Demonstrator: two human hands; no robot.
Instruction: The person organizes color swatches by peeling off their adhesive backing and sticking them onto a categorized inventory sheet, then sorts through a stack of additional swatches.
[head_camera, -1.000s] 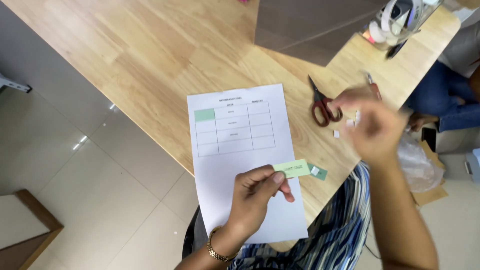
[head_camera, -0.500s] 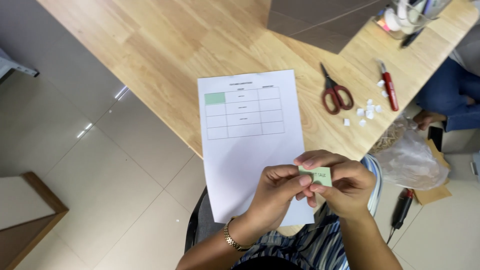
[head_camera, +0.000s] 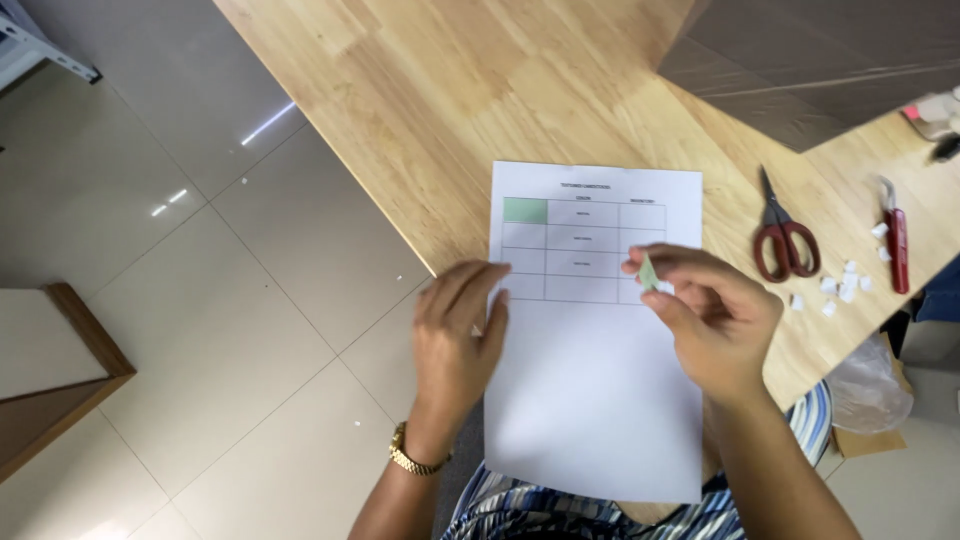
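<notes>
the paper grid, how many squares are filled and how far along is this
Done: one cell of the grid on the sheet, top left, is covered in green. In hand: the right hand pinches a small green piece over the grid, and the left hand rests on the sheet's left edge. Left: the other cells show no colour. Scissors and white scraps lie alongside.

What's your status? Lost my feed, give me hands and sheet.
Left hand flat on white sheet's left edge. Right hand pinching small green paper piece over the printed table. Scissors lying clear, right.
</notes>
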